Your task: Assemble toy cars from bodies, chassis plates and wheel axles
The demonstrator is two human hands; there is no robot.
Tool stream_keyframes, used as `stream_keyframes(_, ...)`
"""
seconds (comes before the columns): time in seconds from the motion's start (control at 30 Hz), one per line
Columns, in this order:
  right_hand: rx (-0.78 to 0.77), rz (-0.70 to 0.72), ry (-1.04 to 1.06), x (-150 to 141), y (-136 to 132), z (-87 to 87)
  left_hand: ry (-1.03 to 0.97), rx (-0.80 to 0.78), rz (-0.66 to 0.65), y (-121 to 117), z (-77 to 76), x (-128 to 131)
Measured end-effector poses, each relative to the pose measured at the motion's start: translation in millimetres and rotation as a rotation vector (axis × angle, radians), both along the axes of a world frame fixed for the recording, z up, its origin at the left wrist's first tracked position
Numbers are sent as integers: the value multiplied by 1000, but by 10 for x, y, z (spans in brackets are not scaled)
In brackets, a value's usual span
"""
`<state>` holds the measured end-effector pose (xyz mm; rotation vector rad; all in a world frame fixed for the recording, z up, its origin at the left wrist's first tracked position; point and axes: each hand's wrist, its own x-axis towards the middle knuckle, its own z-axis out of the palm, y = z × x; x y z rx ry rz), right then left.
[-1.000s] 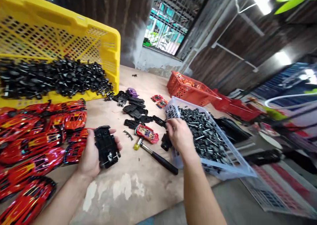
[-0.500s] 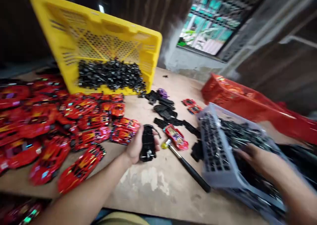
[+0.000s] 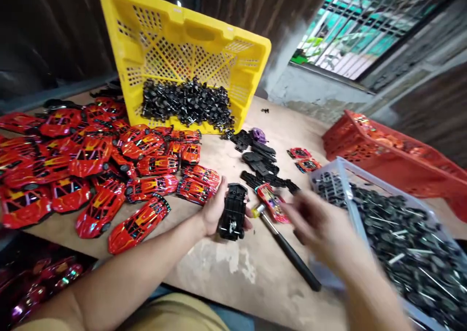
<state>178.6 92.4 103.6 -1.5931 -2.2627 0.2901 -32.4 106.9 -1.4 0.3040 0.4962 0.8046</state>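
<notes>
My left hand (image 3: 213, 212) is closed around a black toy car chassis (image 3: 233, 212), its underside facing up. Smeared by motion, my right hand (image 3: 324, 224) is over the table between the chassis and the clear plastic bin (image 3: 355, 214); whether its fingers hold anything cannot be made out. That bin is filled with black wheels on metal axles (image 3: 412, 243). A hammer (image 3: 288, 253) with a black handle and yellow tip lies on the table near my right hand. By its head is a red toy car body (image 3: 272, 202), partly covered by my fingers.
Many red toy cars (image 3: 91, 156) crowd the left side. A yellow crate (image 3: 186, 29) stands tilted behind, with small black wheeled parts (image 3: 188, 105) in it. Black chassis pieces (image 3: 259, 158) and a purple car body (image 3: 259, 135) lie mid-table. A red crate (image 3: 365, 151) is far right.
My right hand has come out of the clear bin and moved left toward the chassis. The left hand still holds the chassis. The view has shifted left.
</notes>
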Motion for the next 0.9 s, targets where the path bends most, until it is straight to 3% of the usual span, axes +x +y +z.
stream_keyframes(0.1,-12,193,-137,-531,125,-233,59,25,-18,8,-35,16)
stream_keyframes(0.2,-38,278,-136,-731,201,-338,90,47,-19,20,-44,10)
stream_keyframes(0.53,155,261,172,-640,188,-598,63,2,-37,91,-100,2)
stream_keyframes(0.67,215,239,157,-573,161,-648,79,40,-50,99,-132,2)
stream_keyframes(0.9,159,177,86,-524,166,-697,233,99,-80,78,-70,6)
